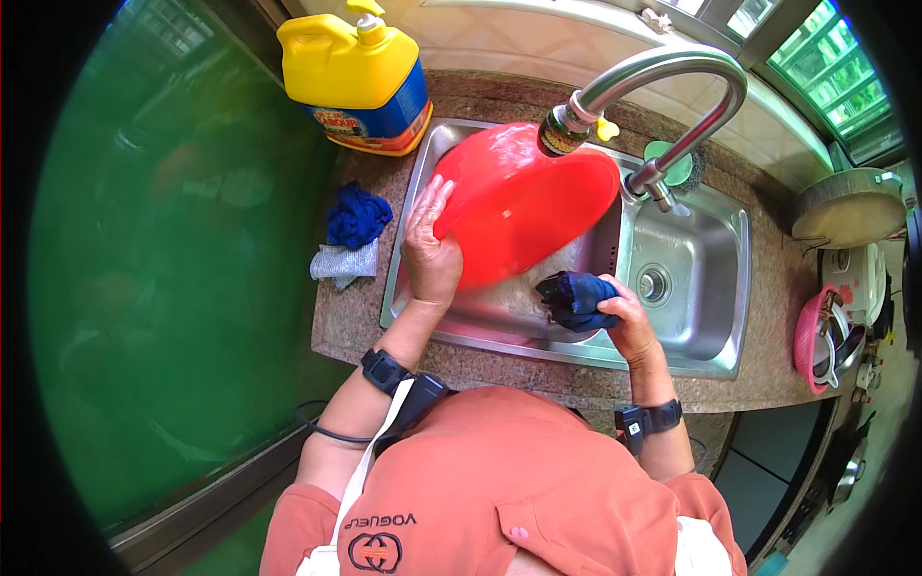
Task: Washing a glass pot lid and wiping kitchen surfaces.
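Observation:
A red plastic basin [518,216] stands tilted in the larger, left bowl of the stainless steel double sink [619,356]. My left hand [431,248] grips the basin at its left side, with the fingers extended along it and the thumb hidden. In my right hand [628,317] is a bunched dark blue cloth [585,302], held over the front of the same bowl, near the divider and apart from the basin. The cloth's far end looks black and wet. Above the basin hangs the outlet filter [562,131] of the curved steel faucet [684,57].
A yellow-and-blue detergent jug [360,79] stands at the back left. On the granite counter [353,324] lie a blue cloth [358,216] and a grey scouring cloth [346,262]. A green bowl [670,162] sits behind the faucet. Farther right are a pan [848,209] and a pink basket [805,345].

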`<state>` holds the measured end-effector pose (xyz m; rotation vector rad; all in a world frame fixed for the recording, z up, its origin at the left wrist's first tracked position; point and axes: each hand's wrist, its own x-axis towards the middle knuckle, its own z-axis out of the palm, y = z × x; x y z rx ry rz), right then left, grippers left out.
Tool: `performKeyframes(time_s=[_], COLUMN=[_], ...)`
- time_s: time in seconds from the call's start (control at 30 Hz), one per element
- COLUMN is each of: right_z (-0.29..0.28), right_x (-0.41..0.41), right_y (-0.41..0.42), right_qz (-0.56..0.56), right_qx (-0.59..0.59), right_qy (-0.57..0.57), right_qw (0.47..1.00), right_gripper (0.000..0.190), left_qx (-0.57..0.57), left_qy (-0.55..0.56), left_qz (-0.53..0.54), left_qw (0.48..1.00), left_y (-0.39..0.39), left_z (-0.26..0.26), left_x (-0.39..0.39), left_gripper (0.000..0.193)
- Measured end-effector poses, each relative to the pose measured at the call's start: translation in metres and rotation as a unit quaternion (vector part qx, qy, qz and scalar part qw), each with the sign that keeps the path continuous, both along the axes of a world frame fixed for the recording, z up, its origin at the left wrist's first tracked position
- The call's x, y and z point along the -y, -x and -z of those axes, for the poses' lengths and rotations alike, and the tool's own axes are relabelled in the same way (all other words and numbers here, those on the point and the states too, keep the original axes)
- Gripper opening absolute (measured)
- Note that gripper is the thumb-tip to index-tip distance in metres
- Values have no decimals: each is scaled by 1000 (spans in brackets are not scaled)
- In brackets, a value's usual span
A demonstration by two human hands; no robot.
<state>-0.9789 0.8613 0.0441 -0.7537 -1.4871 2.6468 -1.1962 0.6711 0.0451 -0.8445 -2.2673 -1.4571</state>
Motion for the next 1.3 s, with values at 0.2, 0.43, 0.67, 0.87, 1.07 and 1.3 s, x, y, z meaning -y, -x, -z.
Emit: performKeyframes(time_s=[0.2,0.43,0.67,0.87,1.07,1.3], right_z=[-45,-50,-41,8,45,90], right_x=[1,0,24,37,48,66], right_y=[16,52,75,84,82,95], right_qz=[50,22,-8,65,70,62], right_qx=[-96,-138,-131,32,111,95], right_qy=[78,76,92,123,311,318], right_qw=[991,987,987,990,941,941], right_gripper=[48,52,50,43,51,65], left_qx=[423,439,447,761,667,138], left_qy=[-140,47,-92,-337,-321,188], left_qz=[-52,-169,112,129,184,263], left_qw=[894,881,883,539,647,936], left_y=[-8,-17,-56,-37,-48,-59], left_z=[82,122,61,43,52,79], left_x=[2,20,3,-31,-33,-28], left_gripper=[52,49,51,33,41,46])
